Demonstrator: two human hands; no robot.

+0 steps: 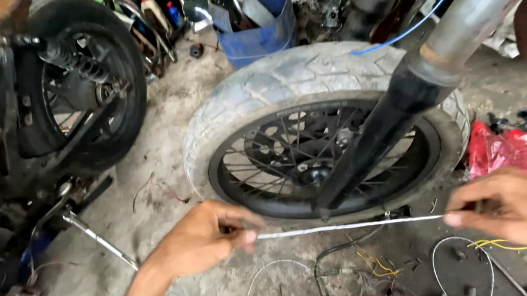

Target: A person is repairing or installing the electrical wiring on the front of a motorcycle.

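Dusty workshop floor, thin white wire (pixel 348 227) taut between left hand (pixel 203 236) and right hand (pixel 520 208), each grip pinching it.

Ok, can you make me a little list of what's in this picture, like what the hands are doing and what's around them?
Place: workshop floor of dusty concrete
Left hand: pinches one end of a thin white cable
Right hand: pinches the other end
Cable: stretched straight between both hands
Behind the cable: front wheel with black spokes, dark fork leg across it
Far left: another wheel
Back: blue bucket
Right: red bag
Below: loose wires
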